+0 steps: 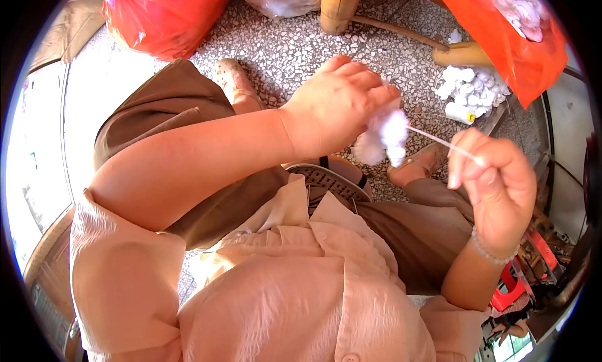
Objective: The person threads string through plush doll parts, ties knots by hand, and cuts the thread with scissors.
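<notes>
From where I stand, a hand could pass over the speckled floor [392,56] at one o'clock, between the left hand [342,105] and the rung [401,30]. The red bag [166,23] blocks eleven, the bamboo leg [338,11] twelve, the orange bag [514,55] and white heap [470,86] two. Toward half past two, a taut strand [439,139] bars the gap to the right hand [501,174].

The left forearm [213,155] is reaching across from the left of the frame, and the left hand [338,105] is closing its curled fingers just above the centre, its back facing up. The right forearm [469,275] is rising at lower right, and the right hand [495,167] is pinching, fingers bending inward beside the thumb.
</notes>
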The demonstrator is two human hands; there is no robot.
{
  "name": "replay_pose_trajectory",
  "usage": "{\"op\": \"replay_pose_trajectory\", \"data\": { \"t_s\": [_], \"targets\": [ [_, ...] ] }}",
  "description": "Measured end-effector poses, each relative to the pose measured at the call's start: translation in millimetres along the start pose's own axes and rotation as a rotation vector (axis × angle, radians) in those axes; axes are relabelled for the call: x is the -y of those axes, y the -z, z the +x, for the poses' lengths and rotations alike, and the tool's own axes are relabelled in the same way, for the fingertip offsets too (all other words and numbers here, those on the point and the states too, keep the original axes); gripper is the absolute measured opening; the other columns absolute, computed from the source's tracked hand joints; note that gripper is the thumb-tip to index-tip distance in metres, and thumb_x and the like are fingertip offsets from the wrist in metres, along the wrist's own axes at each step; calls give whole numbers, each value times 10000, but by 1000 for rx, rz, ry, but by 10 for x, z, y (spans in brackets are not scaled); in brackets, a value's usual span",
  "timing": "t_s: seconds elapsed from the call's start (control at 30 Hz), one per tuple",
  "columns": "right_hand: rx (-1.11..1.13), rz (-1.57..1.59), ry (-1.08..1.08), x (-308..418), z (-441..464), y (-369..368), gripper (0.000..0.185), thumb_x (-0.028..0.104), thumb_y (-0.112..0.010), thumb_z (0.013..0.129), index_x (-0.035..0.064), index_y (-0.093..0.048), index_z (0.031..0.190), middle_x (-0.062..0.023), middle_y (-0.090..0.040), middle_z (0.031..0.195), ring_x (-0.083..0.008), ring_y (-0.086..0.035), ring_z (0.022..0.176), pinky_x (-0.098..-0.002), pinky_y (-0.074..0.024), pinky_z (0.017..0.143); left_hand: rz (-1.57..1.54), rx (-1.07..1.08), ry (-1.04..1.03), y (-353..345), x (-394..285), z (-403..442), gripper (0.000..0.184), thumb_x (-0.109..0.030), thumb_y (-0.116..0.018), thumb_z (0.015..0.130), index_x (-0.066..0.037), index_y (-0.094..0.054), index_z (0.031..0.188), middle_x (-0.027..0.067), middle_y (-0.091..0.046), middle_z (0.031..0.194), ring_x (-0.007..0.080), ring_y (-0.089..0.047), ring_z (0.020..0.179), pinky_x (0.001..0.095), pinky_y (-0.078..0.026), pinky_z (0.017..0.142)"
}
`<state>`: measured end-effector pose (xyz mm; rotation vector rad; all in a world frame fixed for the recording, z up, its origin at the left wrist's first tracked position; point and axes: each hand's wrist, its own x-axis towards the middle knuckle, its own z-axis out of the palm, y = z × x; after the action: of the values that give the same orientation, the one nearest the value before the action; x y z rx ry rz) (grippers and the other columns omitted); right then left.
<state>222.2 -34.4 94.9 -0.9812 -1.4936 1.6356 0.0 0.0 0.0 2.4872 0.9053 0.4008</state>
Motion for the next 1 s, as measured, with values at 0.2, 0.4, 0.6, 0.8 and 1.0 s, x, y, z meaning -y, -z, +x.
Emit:
{"op": "replay_pose_trajectory", "data": {
  "t_s": [0.2, 0.4, 0.6, 0.8, 1.0],
  "targets": [
    [-179, 70, -20, -95, -66, 61, 170, 139, -490, 917, -19, -546, 890, -86, -564, 801, -61, -431, 610, -175, -353, 557, -401, 153, 142, 17, -64, 8, 340, -82, -676, 675, -87, -606, 1007, 110, -594, 874, 280, -592, 833, 350, -484, 742],
    [-271, -8, -171, -192, -111, 1, 145, 101, -488, 920, -19, -563, 885, -46, -569, 814, -49, -448, 641, -186, -388, 567, -741, 183, 137, 36, -142, 9, 400, -9, -664, 664, -27, -587, 1056, 118, -586, 966, 251, -580, 912, 334, -460, 818],
    [-258, 6, -151, -165, -127, 5, 151, 100, -486, 922, -17, -568, 873, -37, -565, 803, -48, -450, 631, -190, -396, 576, -895, 304, 291, 111, -141, 45, 387, 18, -631, 675, 8, -563, 1056, 111, -566, 1015, 228, -567, 940, 311, -448, 822],
    [-225, 55, -113, -158, -145, 3, 140, 94, -507, 906, -24, -570, 864, -40, -572, 804, -53, -454, 626, -188, -390, 578, -875, 294, 301, 155, -165, 81, 287, -33, -678, 678, -27, -616, 958, 85, -558, 990, 226, -551, 922, 323, -435, 816],
    [-288, 75, -188, -165, -141, -103, 125, 77, -524, 900, -26, -589, 873, -34, -591, 790, -55, -485, 651, -192, -409, 591, -455, 85, -17, 86, -220, 9, 213, -72, -715, 659, -69, -650, 862, 59, -557, 1002, 232, -529, 950, 355, -387, 843]
  ]
}}
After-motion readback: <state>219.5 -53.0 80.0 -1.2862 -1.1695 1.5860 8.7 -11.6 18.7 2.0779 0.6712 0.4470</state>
